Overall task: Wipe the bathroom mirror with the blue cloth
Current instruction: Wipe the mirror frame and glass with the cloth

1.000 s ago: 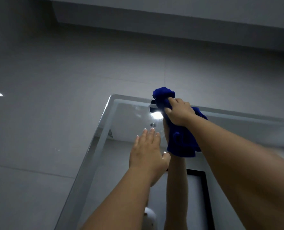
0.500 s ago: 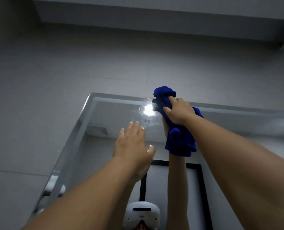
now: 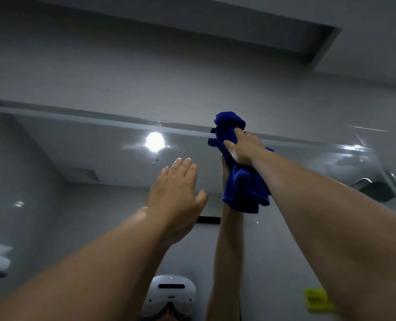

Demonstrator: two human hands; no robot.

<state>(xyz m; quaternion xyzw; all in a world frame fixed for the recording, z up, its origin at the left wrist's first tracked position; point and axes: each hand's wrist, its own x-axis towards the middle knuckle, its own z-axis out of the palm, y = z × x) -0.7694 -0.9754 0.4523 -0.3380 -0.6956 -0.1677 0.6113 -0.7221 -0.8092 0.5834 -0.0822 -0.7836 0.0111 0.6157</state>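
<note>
Cloth (image 3: 243, 181) deep blue; wall tiles (image 3: 146, 72) pale grey; headset (image 3: 172, 295) white; sticker (image 3: 317, 302) yellow.

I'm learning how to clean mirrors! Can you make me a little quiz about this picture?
1. True or false: the right hand grips the blue cloth.
2. Where is the cloth pressed? A) along the top edge of the mirror B) at its bottom edge C) on the ceiling
3. Fill in: the left hand is open and holds ____.

Key:
1. True
2. A
3. Nothing; its fingers are spread flat toward the glass.
</note>
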